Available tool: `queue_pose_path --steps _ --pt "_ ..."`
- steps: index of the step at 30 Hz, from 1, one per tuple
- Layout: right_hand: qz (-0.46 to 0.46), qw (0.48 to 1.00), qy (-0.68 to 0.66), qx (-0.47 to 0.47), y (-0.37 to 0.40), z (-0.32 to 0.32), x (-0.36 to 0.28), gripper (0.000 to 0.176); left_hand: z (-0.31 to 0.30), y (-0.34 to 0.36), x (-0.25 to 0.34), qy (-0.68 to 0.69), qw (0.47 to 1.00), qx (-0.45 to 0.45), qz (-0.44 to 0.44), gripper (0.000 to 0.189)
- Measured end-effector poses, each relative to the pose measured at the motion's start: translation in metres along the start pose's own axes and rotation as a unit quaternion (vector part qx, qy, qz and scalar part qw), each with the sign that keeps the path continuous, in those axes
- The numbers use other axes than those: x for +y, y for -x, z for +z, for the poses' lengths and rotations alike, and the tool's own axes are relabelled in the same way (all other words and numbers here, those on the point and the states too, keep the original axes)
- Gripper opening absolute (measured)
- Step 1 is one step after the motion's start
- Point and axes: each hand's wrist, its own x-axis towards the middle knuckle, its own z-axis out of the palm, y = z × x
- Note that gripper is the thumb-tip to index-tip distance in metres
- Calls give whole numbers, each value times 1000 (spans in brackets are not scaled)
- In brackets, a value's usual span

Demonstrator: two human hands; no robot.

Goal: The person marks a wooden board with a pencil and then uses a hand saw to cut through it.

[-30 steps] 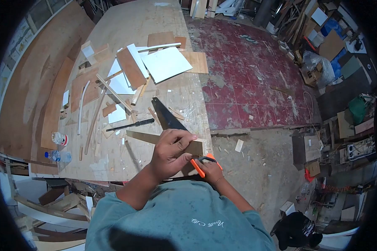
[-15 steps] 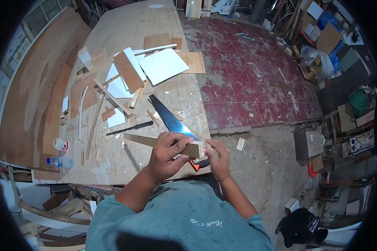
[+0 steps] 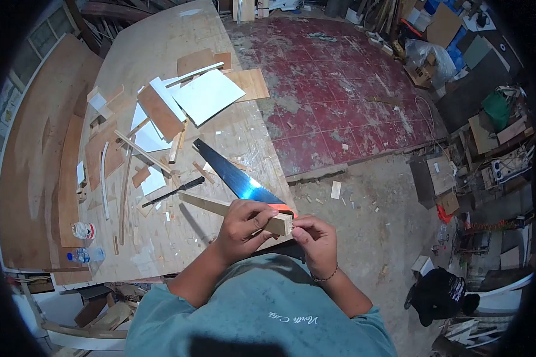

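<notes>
My left hand [image 3: 244,229] is closed around a long wooden strip [image 3: 203,203], gripping it near its sawn end. The strip's far end points up and left over the workbench. At the near end, the thumb and fingers of my right hand [image 3: 317,241] are pinched together, touching the wood; whatever lies between them is too small to make out. Just beyond my hands a handsaw [image 3: 235,174] lies on the bench, its orange and black handle partly hidden behind the strip and hands. A thin dark tool with a black handle [image 3: 190,185] rests left of the saw.
White and brown board offcuts [image 3: 209,96] are piled on the workbench [image 3: 161,47], with thin strips beside them. A white jar [image 3: 83,230] and a plastic bottle [image 3: 86,256] stand at the left. A black cloth item [image 3: 438,296] and scrap piles lie at the right.
My right hand has closed into a pinch at the strip's end, where its fingers were looser and blurred. The strip is slightly lower, and the view has shifted right.
</notes>
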Motion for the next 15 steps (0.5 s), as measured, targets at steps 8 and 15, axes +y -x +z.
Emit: queue_pose_path --steps 8,15 --pt "27 1000 1 -1 -9 9 5 16 1 15 -10 -5 999 4 -34 44" --pt "13 997 68 -18 -18 8 10 14 2 25 -16 -1 998 25 -57 48"
